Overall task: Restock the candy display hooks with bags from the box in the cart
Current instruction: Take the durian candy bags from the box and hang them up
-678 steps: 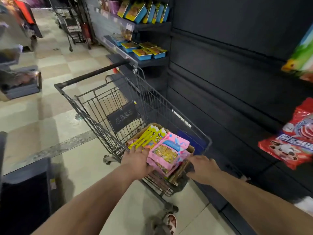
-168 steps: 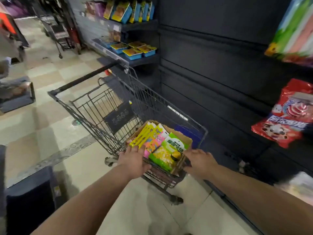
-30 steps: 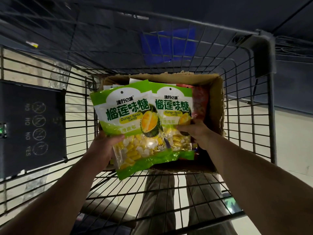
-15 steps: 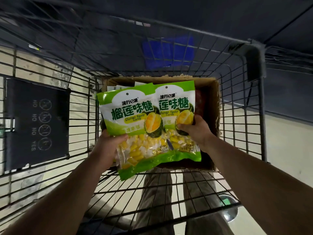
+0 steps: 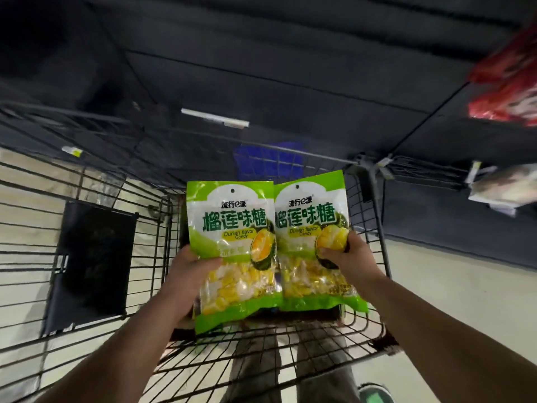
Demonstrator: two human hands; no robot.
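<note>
Two green durian candy bags are held upright side by side above the wire cart [image 5: 374, 205]. My left hand [image 5: 189, 274] grips the left bag [image 5: 232, 228] at its lower left side. My right hand [image 5: 345, 260] grips the right bag [image 5: 308, 222] at its right edge, thumb on the durian picture. Each bag has a small hang hole at the top. The cardboard box is almost fully hidden behind the bags; only a dark strip of it [image 5: 319, 312] shows under them.
A dark display wall [image 5: 261, 68] rises beyond the cart. Red candy bags [image 5: 511, 82] hang at the upper right, and a pale bag [image 5: 505, 190] hangs on wire hooks [image 5: 421, 170] at right. A black flap [image 5: 90, 266] sits in the cart at left. My legs show below.
Both bags have risen out of the box and spread apart, side by side instead of overlapping. The view has tilted up, bringing the display wall and hanging bags into sight.
</note>
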